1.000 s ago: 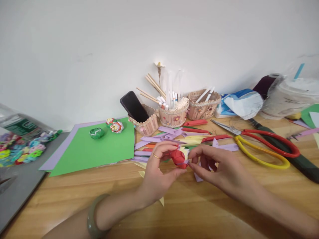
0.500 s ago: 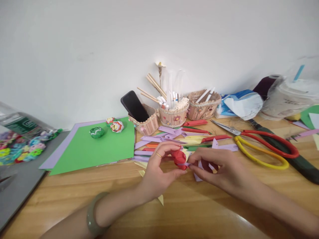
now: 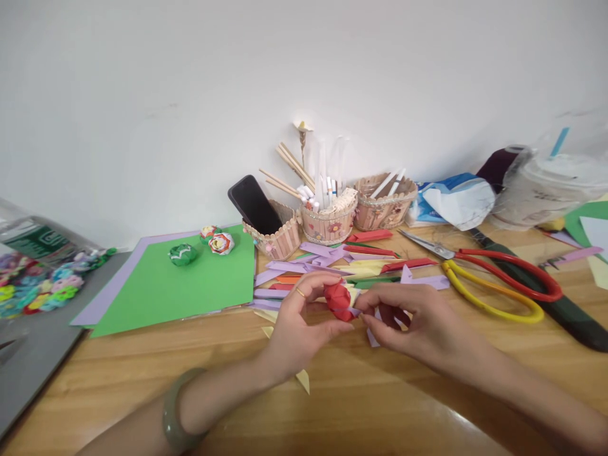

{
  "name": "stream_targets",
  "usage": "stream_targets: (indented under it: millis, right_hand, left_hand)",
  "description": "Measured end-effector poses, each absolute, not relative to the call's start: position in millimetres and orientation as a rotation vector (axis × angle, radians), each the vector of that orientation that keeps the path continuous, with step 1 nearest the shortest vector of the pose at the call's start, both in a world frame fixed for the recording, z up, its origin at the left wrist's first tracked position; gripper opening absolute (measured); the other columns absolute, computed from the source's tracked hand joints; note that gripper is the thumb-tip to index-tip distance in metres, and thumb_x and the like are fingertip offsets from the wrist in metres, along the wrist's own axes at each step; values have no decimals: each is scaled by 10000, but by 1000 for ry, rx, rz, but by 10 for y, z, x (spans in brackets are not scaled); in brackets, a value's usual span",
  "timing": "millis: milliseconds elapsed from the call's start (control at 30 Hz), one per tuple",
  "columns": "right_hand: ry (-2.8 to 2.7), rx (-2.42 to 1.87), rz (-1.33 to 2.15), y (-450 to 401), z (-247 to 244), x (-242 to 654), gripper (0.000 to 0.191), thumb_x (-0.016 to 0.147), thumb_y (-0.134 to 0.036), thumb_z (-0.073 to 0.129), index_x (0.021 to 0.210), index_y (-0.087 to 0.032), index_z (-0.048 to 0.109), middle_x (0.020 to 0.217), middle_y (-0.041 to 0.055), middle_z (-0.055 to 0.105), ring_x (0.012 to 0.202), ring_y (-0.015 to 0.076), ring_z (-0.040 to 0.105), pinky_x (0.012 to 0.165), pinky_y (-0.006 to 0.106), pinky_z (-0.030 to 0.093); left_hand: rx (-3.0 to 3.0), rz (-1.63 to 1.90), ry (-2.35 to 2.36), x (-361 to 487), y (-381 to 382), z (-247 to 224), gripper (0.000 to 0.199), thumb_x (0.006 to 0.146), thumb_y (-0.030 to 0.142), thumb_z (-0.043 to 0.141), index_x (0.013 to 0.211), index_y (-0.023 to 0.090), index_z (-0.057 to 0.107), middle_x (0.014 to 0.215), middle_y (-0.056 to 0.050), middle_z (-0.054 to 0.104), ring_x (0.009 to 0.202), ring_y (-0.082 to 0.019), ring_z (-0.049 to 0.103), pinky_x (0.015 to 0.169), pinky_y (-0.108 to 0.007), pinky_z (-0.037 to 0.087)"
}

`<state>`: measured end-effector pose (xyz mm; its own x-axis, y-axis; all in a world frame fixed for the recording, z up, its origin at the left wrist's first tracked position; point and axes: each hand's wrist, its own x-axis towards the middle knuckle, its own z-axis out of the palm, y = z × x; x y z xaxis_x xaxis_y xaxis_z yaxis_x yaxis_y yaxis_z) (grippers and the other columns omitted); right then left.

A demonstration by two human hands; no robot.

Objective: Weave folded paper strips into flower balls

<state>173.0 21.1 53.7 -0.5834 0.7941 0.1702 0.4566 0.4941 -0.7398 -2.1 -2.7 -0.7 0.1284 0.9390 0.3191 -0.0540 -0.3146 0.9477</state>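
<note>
A small red paper ball (image 3: pixel 338 300) with purple and pale yellow strips at its right side is held above the table. My left hand (image 3: pixel 301 326) has its fingers and thumb around the ball from the left. At the ball's right edge, my right hand (image 3: pixel 411 316) pinches a purple strip end between thumb and forefinger. Behind the hands lie folded paper strips (image 3: pixel 327 253) in purple, red, yellow, green and orange. A green paper ball (image 3: pixel 183 254) and a red and white one (image 3: pixel 221 243) rest on the green sheet (image 3: pixel 190 291).
Scissors (image 3: pixel 503 272) with red and yellow handles lie at the right over a dark-handled tool (image 3: pixel 579 323). Three wooden baskets (image 3: pixel 280 242) stand by the wall, one holding a phone (image 3: pixel 254 204). A plastic cup (image 3: pixel 536 193) stands at the far right.
The red ball has turned slightly between my fingers. My right thumb and forefinger have moved a little closer together at its edge. The whole view has shifted slightly.
</note>
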Motion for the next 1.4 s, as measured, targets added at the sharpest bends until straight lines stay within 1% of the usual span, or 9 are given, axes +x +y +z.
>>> stream_targets:
  millis: [267, 367, 533, 633, 733, 833, 1000, 1167, 1400]
  right_hand:
    - [-2189, -1016, 743, 140, 411, 1695, 160, 773, -132, 465, 755, -169, 619, 599, 5, 589, 481, 93, 469, 448, 208, 364]
    - [-2099, -1041, 991, 153, 445, 1707, 175, 798, -183, 463, 797, -170, 637, 618, 13, 600, 520, 106, 496, 468, 212, 379]
    - [-1880, -1006, 1666, 245, 513, 1765, 255, 820, -364, 505, 775, -150, 637, 648, 11, 579, 491, 77, 463, 461, 201, 386]
    - [-1808, -1020, 1788, 268, 513, 1765, 248, 780, -384, 562, 779, -147, 634, 659, 6, 573, 476, 69, 445, 448, 198, 393]
    - [-1897, -1068, 1661, 252, 503, 1743, 224, 792, -356, 551, 751, -152, 632, 596, -13, 529, 470, 73, 427, 425, 191, 363]
    - [-2109, -1042, 1329, 224, 499, 1743, 207, 830, -287, 510, 694, -164, 607, 559, -18, 521, 488, 85, 443, 441, 197, 341]
    - [-2314, -820, 930, 207, 516, 1784, 186, 872, -169, 433, 759, -181, 580, 669, 3, 592, 599, 98, 525, 565, 196, 403]
    - [-2316, -868, 932, 220, 508, 1785, 179, 851, -170, 455, 725, -182, 582, 628, -5, 588, 551, 94, 508, 512, 189, 384]
    - [-2189, -1048, 1174, 219, 503, 1748, 180, 789, -227, 505, 652, -164, 603, 516, -24, 519, 463, 79, 433, 428, 192, 314]
  left_hand:
    - [1500, 1377, 1033, -26, -53, -17, 405, 668, 207, 718, 1036, 269, 563, 1119, -47, 535, 1035, -204, 520, 848, -340, 456]
    - [1461, 1385, 1018, -26, -51, -14, 420, 658, 198, 727, 1034, 269, 553, 1110, -39, 534, 996, -186, 540, 819, -314, 466]
    - [1374, 1402, 937, -16, -52, 6, 445, 610, 209, 763, 1005, 266, 564, 1096, -29, 543, 988, -184, 547, 776, -292, 485]
    - [1350, 1393, 906, -17, -53, 8, 445, 601, 212, 768, 995, 271, 570, 1093, -28, 555, 1000, -194, 545, 764, -295, 488]
    - [1379, 1385, 897, -22, -50, 0, 449, 608, 187, 763, 1002, 267, 563, 1105, -37, 544, 1045, -206, 526, 779, -296, 482]
    - [1402, 1369, 915, -24, -45, -4, 446, 617, 185, 758, 1008, 252, 555, 1110, -51, 532, 1039, -208, 524, 788, -306, 484]
    - [1400, 1376, 921, -20, -42, -3, 443, 611, 218, 765, 1003, 232, 558, 1082, -59, 542, 1010, -212, 538, 811, -332, 478]
    - [1419, 1349, 922, -23, -58, -11, 448, 630, 197, 750, 1025, 255, 548, 1116, -53, 516, 1038, -201, 519, 801, -303, 489]
    - [1573, 1336, 957, -35, -77, 10, 435, 654, 167, 728, 1035, 260, 538, 1132, -55, 509, 1088, -197, 483, 845, -304, 479]
